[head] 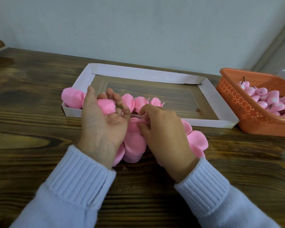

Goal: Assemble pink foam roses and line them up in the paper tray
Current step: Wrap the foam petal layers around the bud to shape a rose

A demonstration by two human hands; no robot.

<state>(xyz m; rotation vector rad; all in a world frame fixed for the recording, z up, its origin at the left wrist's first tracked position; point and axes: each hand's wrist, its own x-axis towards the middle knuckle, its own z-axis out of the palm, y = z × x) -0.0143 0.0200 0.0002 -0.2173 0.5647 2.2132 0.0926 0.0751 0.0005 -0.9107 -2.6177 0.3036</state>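
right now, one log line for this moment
left hand: holds rose | right hand: pinches petal from pile | tray: partial row at left end

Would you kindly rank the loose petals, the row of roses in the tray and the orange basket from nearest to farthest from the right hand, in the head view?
1. Loose petals: on the table under the right hand, whose fingers pinch one.
2. Row of roses: just beyond the hand, along the tray's near side.
3. Orange basket: far off to the right.
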